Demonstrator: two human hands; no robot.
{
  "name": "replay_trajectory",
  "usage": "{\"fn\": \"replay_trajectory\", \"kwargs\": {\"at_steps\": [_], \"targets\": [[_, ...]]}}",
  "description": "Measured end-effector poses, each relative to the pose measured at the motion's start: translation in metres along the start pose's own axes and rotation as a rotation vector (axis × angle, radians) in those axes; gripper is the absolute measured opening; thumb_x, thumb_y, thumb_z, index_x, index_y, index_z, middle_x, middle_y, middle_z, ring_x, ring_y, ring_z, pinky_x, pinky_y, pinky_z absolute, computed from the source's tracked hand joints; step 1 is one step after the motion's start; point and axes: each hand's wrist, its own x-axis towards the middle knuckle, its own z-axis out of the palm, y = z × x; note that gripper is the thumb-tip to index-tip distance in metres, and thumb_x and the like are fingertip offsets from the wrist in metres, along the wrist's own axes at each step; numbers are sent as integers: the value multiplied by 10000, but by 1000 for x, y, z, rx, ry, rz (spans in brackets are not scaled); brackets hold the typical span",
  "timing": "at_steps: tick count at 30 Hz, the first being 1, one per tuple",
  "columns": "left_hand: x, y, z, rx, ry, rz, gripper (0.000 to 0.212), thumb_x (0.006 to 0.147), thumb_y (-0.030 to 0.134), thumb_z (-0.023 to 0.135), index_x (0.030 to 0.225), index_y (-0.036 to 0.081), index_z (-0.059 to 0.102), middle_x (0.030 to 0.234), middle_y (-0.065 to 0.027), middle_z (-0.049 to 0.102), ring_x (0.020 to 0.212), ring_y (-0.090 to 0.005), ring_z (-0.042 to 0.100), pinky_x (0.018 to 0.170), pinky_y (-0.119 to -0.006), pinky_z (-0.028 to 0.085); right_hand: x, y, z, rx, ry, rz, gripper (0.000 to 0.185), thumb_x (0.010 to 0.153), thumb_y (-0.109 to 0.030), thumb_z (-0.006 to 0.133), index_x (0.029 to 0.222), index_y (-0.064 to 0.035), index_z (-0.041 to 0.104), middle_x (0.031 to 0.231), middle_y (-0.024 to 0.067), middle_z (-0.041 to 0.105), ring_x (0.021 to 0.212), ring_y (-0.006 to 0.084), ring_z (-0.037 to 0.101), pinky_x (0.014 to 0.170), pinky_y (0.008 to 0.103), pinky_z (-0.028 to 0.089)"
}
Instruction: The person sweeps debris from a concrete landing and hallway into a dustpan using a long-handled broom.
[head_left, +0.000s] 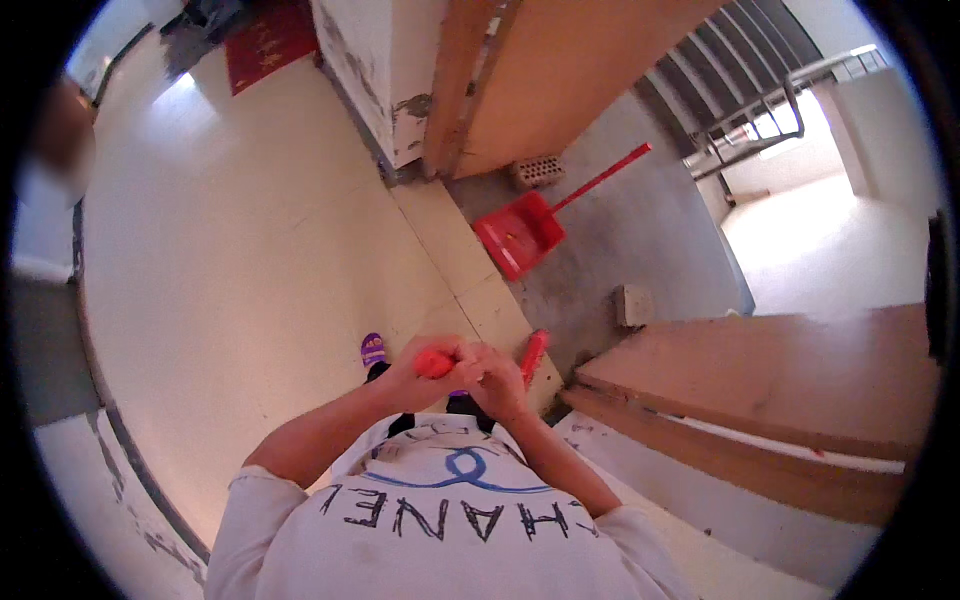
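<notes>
My left hand (420, 371) is closed around a red handle (433, 363), whose rounded end points up toward the camera. Against it, fingers curled, is my right hand (495, 379); whether it also grips the handle cannot be seen. Just beyond the right hand, low by the tile edge, shows a red broom head (535, 354), partly hidden by that hand; its link to the handle is hidden. A red long-handled dustpan (517, 236) lies on the grey floor past the doorway edge, small debris in its pan.
A perforated brick (538, 172) sits by the open wooden door (555, 75); a pale block (634, 306) is near the other door leaf (757, 367). Stairs with a metal railing (750, 120) rise beyond. A red mat (270, 45) lies on the tiled floor (247, 262). A blurred shape stands far left.
</notes>
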Motion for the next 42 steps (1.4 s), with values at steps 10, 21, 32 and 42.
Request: {"fn": "replay_trajectory", "kwargs": {"at_steps": [10, 21, 32, 42], "targets": [[-41, 27, -93, 141, -17, 13, 80, 788, 96, 546, 743, 30, 551, 709, -17, 546, 654, -72, 476, 601, -223, 404, 24, -8, 101, 45, 23, 295, 258, 612, -5, 600, 852, -43, 512, 748, 101, 536, 711, 239, 542, 632, 293, 430], [-12, 116, -129, 266, -76, 69, 107, 757, 63, 561, 664, 43, 512, 666, -7, 528, 628, -71, 469, 561, -239, 401, 113, -38, 123, 459, 134, 129, 255, 670, 46, 515, 906, -44, 479, 772, 68, 511, 752, 164, 518, 684, 268, 422], [30, 153, -108, 288, -265, 447, 121, 734, 111, 628, 800, 34, 561, 693, -32, 552, 678, -93, 511, 609, -231, 415, 144, -122, 56, 942, 409, 211, 123, 763, -57, 556, 881, -22, 554, 887, 30, 556, 816, 119, 515, 743, 235, 417], [24, 4, -132, -345, -28, -601, 476, 824, 470, 454, 939, 18, 549, 801, -59, 579, 723, -141, 554, 644, -262, 455, 133, -117, -6, 292, 418, 313, 136, 796, -146, 583, 832, -18, 554, 828, 31, 559, 719, 93, 510, 657, 229, 417]]}}
